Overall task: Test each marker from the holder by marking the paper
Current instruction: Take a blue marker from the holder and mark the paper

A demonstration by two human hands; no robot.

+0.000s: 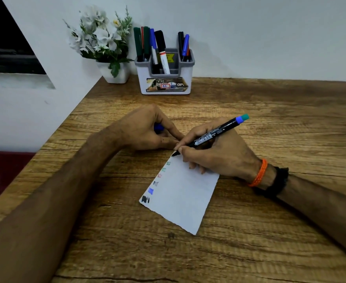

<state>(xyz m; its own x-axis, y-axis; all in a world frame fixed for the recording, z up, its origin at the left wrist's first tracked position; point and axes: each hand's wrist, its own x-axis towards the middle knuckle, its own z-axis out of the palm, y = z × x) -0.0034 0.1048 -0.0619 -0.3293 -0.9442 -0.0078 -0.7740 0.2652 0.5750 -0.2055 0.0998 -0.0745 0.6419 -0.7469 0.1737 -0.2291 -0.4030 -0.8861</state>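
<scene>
The left hand at frame centre closes over a blue cap, hiding all but a sliver, and the right hand covers the paper's upper corner and the marker's grip. In the holder at upper centre the lower barrels are hidden, and its label is too blurred to read fully. Both forearms are cut off by the frame's lower edges.

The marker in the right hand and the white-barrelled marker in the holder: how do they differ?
The marker in the right hand has a black barrel; the white-barrelled marker is white with a red band. The first is uncapped, tip on the paper; the second wears a black cap. The first lies slanted in the right hand; the second leans nearly upright in the holder. Both are slim markers.
</scene>
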